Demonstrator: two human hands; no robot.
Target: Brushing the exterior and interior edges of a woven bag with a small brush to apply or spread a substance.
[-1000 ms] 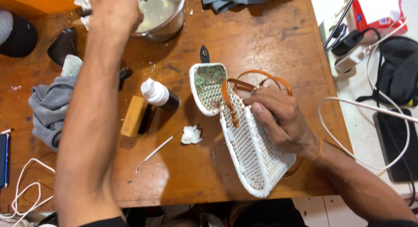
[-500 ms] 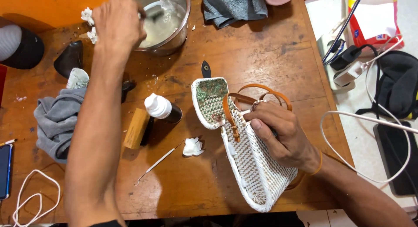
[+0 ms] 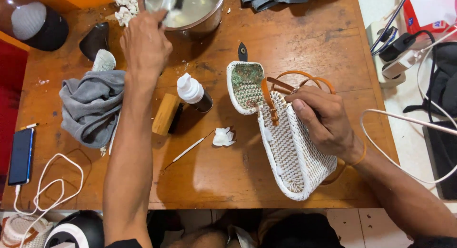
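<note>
My right hand grips a white woven bag at its top, next to the tan leather straps. The bag lies on the wooden table with its flap open, showing a green patterned lining. My left hand reaches far across to a metal bowl holding cloudy liquid. Its fingers are closed on a thin dark-tipped tool that dips into the bowl.
Between my arms lie a white-capped dark bottle, a wooden block, a thin white stick and a white wad. A grey cloth and a phone with cable sit left; a power strip and cables right.
My left hand has stayed at the bowl, shifting a little with the tool. My right hand has kept its hold on the bag. The view has tipped to show more of the bowl.
</note>
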